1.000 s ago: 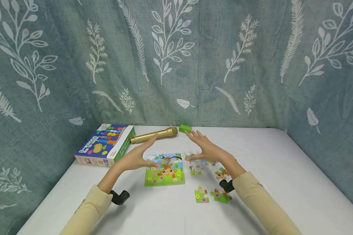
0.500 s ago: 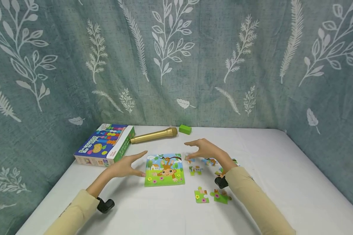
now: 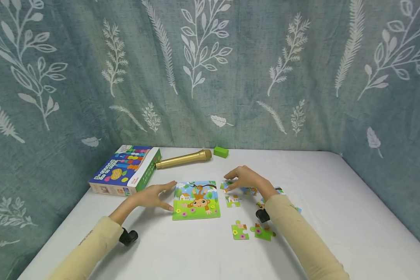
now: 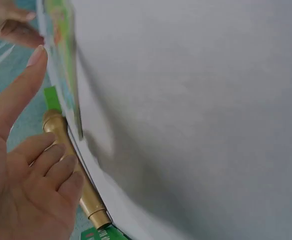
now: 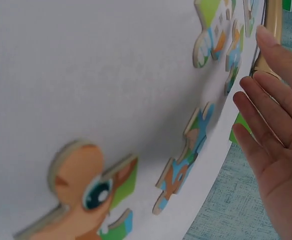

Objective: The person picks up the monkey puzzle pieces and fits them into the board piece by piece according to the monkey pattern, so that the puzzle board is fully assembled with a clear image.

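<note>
A square picture board [image 3: 196,200] with a cartoon monkey lies flat on the white table. My left hand [image 3: 154,196] is at its left side, fingers and thumb spread; whether the thumb touches the edge I cannot tell. In the left wrist view, my left hand [image 4: 36,175] shows an empty palm. My right hand [image 3: 246,179] hovers over the upper jigsaw pieces, its fingers loosely bent, one jigsaw piece [image 3: 225,185] beneath its fingertips. The right wrist view shows that hand [image 5: 278,120] holding nothing, near a monkey-eye jigsaw piece [image 5: 81,185] and other pieces.
Behind the board lies a gold microphone [image 3: 183,159], with a green block [image 3: 221,152] to its right. A colourful game box [image 3: 124,171] stands at the back left. Loose jigsaw pieces [image 3: 240,230] lie right of the board, some partly hidden by my right arm. A leaf-patterned curtain [image 3: 245,77] hangs behind.
Both hands were raised with fingers spread over the board's area. My left hand has moved left to the board's side; my right hand has come down towards the upper jigsaw pieces, fingers more bent.
</note>
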`<act>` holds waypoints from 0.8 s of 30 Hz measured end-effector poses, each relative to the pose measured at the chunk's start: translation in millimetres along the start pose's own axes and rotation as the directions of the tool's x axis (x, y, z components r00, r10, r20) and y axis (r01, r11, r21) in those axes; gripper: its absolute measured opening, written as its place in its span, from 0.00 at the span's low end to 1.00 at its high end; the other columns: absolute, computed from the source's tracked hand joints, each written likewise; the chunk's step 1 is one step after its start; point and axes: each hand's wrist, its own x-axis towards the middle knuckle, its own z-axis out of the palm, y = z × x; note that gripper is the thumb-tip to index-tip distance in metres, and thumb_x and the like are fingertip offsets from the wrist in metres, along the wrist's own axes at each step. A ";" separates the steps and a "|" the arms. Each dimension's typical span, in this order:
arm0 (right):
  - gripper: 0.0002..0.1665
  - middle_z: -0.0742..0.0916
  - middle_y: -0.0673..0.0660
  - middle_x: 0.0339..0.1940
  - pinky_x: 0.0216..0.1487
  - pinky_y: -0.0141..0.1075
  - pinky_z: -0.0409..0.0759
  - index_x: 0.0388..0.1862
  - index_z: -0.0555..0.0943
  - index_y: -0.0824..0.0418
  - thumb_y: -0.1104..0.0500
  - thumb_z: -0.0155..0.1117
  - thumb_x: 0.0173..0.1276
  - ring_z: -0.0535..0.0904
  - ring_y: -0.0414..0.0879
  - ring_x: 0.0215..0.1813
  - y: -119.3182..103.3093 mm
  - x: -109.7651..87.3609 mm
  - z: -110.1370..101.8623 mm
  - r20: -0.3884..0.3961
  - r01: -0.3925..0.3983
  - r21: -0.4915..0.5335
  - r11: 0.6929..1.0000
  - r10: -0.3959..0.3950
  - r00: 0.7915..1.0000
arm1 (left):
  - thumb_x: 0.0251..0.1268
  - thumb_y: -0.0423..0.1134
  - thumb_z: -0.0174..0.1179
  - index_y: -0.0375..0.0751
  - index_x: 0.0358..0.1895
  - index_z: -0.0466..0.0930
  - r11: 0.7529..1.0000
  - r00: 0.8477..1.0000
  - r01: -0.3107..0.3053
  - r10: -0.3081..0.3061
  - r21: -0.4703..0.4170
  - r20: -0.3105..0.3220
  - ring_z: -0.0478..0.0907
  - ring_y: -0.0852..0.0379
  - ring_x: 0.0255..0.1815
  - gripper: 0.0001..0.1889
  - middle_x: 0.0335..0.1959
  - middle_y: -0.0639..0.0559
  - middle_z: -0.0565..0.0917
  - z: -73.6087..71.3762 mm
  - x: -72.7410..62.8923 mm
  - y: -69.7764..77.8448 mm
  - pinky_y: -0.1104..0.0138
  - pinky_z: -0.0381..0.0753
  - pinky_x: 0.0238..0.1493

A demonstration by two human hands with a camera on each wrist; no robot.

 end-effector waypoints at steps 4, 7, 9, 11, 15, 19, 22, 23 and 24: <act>0.32 0.84 0.57 0.57 0.62 0.50 0.74 0.61 0.79 0.62 0.53 0.74 0.57 0.77 0.55 0.61 3.1 2.9 3.4 0.012 -0.006 0.010 1.000 0.006 1.000 | 0.55 0.52 0.70 0.35 0.76 0.49 1.000 1.000 0.014 -0.014 -0.012 0.016 0.48 0.35 0.75 0.51 0.76 0.36 0.50 -2.4 4.7 -1.3 0.43 0.51 0.71; 0.32 0.84 0.55 0.56 0.62 0.49 0.74 0.61 0.79 0.61 0.54 0.75 0.56 0.77 0.54 0.61 3.8 5.3 6.7 0.005 -0.015 0.018 1.000 0.015 1.000 | 0.56 0.52 0.69 0.34 0.76 0.49 1.000 0.999 0.021 -0.021 -0.004 0.027 0.46 0.35 0.75 0.51 0.76 0.36 0.48 -1.7 7.2 -2.4 0.43 0.49 0.72; 0.33 0.84 0.55 0.56 0.61 0.48 0.75 0.60 0.80 0.60 0.54 0.75 0.55 0.77 0.54 0.60 3.8 6.6 9.0 -0.003 -0.008 0.020 1.000 0.008 1.000 | 0.55 0.52 0.70 0.34 0.76 0.50 0.999 0.999 0.036 -0.036 -0.001 0.031 0.45 0.36 0.75 0.51 0.76 0.36 0.48 -0.3 8.3 -2.9 0.44 0.48 0.72; 0.33 0.85 0.55 0.55 0.60 0.48 0.76 0.60 0.80 0.60 0.54 0.76 0.54 0.77 0.54 0.60 3.2 7.5 10.9 -0.008 -0.004 0.022 1.000 0.005 1.000 | 0.54 0.51 0.71 0.34 0.76 0.50 0.999 0.998 0.049 -0.049 0.004 0.027 0.45 0.36 0.75 0.52 0.76 0.36 0.48 1.0 8.9 -3.6 0.44 0.47 0.73; 0.33 0.85 0.55 0.55 0.60 0.48 0.76 0.59 0.81 0.60 0.55 0.77 0.53 0.78 0.53 0.59 1.6 8.6 13.4 -0.021 -0.005 0.021 1.000 0.006 1.000 | 0.53 0.50 0.72 0.34 0.75 0.52 0.997 0.998 0.068 -0.069 0.019 0.015 0.46 0.37 0.75 0.51 0.76 0.37 0.50 3.1 10.4 -5.4 0.45 0.48 0.73; 0.32 0.85 0.56 0.54 0.60 0.47 0.76 0.58 0.81 0.60 0.56 0.77 0.53 0.78 0.53 0.58 -0.2 8.2 13.7 -0.036 -0.008 0.005 1.000 0.008 0.999 | 0.54 0.49 0.72 0.34 0.75 0.53 0.996 0.996 0.085 -0.086 0.019 0.023 0.47 0.38 0.75 0.50 0.76 0.37 0.51 3.2 11.4 -5.0 0.46 0.49 0.73; 0.31 0.85 0.56 0.53 0.59 0.46 0.77 0.57 0.82 0.61 0.56 0.77 0.53 0.79 0.53 0.58 -0.7 8.0 13.6 -0.044 -0.002 0.003 1.000 0.002 0.999 | 0.54 0.49 0.71 0.34 0.75 0.54 0.995 0.995 0.094 -0.095 0.024 0.030 0.48 0.39 0.75 0.49 0.76 0.38 0.52 2.4 11.6 -2.5 0.47 0.49 0.73; 0.31 0.85 0.56 0.53 0.59 0.46 0.77 0.57 0.82 0.61 0.57 0.77 0.53 0.78 0.53 0.58 -0.7 8.1 13.6 -0.045 0.000 0.006 1.000 0.001 0.999 | 0.54 0.49 0.72 0.34 0.74 0.54 0.995 0.995 0.097 -0.098 0.025 0.031 0.48 0.38 0.75 0.49 0.76 0.38 0.52 2.0 11.7 -1.3 0.46 0.48 0.73; 0.31 0.85 0.56 0.53 0.59 0.46 0.77 0.57 0.82 0.61 0.57 0.77 0.53 0.78 0.53 0.58 -0.4 8.1 13.6 -0.046 0.002 0.008 1.000 -0.001 0.999 | 0.54 0.49 0.72 0.34 0.74 0.55 0.995 0.994 0.100 -0.101 0.028 0.032 0.48 0.38 0.75 0.49 0.76 0.38 0.52 1.7 11.9 -0.2 0.46 0.48 0.73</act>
